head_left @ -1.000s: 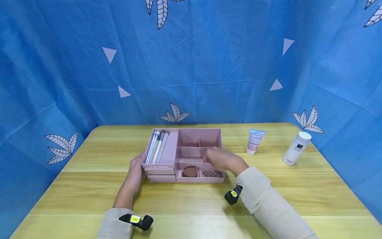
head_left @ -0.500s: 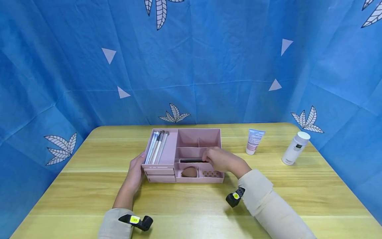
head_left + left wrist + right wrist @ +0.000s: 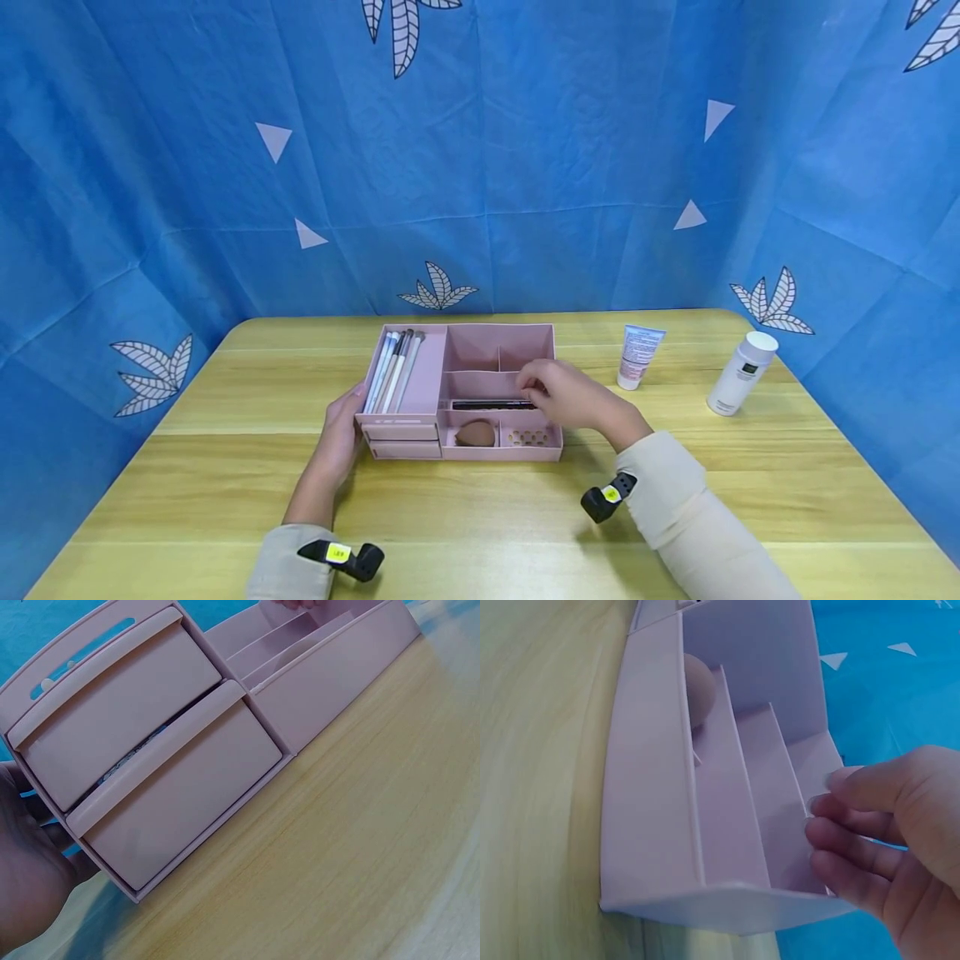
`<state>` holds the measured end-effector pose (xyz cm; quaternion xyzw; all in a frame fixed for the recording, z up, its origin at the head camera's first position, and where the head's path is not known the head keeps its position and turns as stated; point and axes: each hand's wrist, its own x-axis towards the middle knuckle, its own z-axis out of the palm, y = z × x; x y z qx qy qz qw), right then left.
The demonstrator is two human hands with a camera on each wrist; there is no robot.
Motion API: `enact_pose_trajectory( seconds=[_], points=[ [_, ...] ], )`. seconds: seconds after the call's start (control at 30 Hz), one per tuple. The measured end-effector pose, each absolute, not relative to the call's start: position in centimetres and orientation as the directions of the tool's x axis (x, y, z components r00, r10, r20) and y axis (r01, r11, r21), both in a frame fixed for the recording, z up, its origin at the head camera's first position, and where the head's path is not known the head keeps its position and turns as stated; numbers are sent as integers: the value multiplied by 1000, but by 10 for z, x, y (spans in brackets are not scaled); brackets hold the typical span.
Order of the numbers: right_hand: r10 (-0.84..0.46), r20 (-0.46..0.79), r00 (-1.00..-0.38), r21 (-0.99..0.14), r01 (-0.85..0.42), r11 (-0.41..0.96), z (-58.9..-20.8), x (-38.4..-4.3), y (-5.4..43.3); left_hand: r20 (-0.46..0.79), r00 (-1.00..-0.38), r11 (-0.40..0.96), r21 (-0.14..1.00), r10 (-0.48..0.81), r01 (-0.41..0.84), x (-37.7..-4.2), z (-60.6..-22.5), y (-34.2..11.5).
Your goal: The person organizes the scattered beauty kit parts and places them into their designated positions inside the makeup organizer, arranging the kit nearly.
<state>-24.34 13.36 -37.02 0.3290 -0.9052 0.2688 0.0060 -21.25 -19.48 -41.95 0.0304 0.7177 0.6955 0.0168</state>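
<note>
A pink desktop organizer [image 3: 502, 452] stands on the table, two small drawers at its front left. My left hand [image 3: 339, 437] rests along its left side, fingers against the wall in the left wrist view. A slim black pen-like stick [image 3: 483, 405] lies lengthwise in the middle compartment. Just over that compartment's right end is my right hand [image 3: 573, 396], fingers loosely bent and holding nothing. In the front compartment sits a brown makeup sponge [image 3: 476, 432]. Several makeup brushes [image 3: 393, 371] lie in the left tray.
To the organizer's right, a blue-and-pink squeeze tube [image 3: 640, 354] stands on its cap. Farther right is a white bottle [image 3: 742, 372]. A blue patterned cloth [image 3: 525, 250] hangs behind the wooden table [image 3: 465, 533].
The black stick has come to lie in the middle compartment, where the dotted floor showed before. My right hand has let go of it and moved slightly right. The left hand stays put.
</note>
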Motion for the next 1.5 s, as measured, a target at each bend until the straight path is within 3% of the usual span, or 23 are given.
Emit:
enact_pose_trajectory(
  seconds=[0.4,0.7,1.0,1.5],
  points=[
    [-473,296,-830,-524,-555,647,-362,-246,156,42,-998,1,999,51,42,-213,-420,-194],
    [-299,364,-882,-580,-465,669,-353,-246,185,37,-998,7,999,43,37,-213,-419,-193],
    [-111,450,-886,-607,-394,690,-345,-248,219,37,-999,9,999,39,37,-212,-420,-194],
    [148,471,-869,-683,-253,685,-353,-252,254,47,-997,-6,999,55,47,-213,-420,-194]
  ],
)
